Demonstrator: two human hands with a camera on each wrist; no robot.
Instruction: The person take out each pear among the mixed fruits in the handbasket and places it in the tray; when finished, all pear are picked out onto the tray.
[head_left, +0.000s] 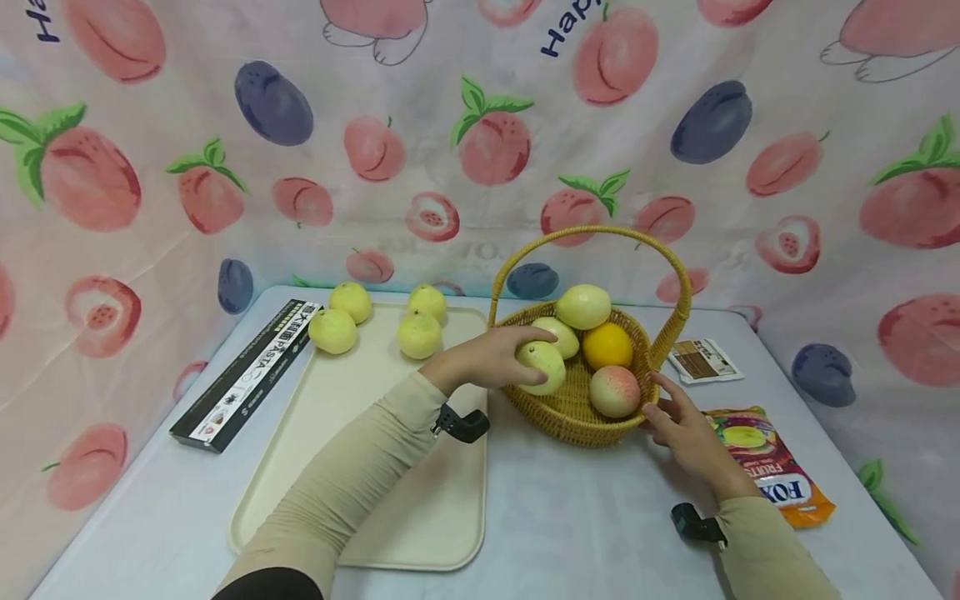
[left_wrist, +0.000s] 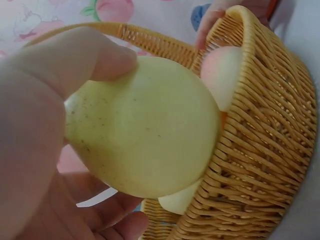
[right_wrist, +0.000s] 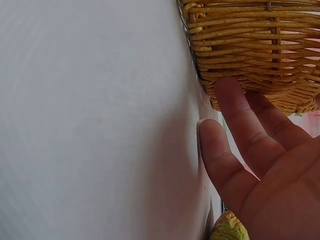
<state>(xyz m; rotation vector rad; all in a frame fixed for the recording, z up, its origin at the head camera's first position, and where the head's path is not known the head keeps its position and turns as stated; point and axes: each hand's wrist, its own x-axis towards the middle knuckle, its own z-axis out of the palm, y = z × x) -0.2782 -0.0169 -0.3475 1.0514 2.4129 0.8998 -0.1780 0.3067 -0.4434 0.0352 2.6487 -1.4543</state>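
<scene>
My left hand holds a pale yellow-green pear over the left rim of a woven wicker basket. In the left wrist view, thumb and fingers lie on opposite sides of this pear. My right hand holds the basket's right side at the rim. In the right wrist view, some fingers reach against the outer weave, low down. Inside the basket are two more pale pears, an orange and a pink-and-cream peach.
A cream tray lies at left, with several pale pears at its far end. A black pasta box lies along its left edge. Right of the basket are a small brown-and-white packet and a Fox's candy bag. A fruit-print cloth hangs behind.
</scene>
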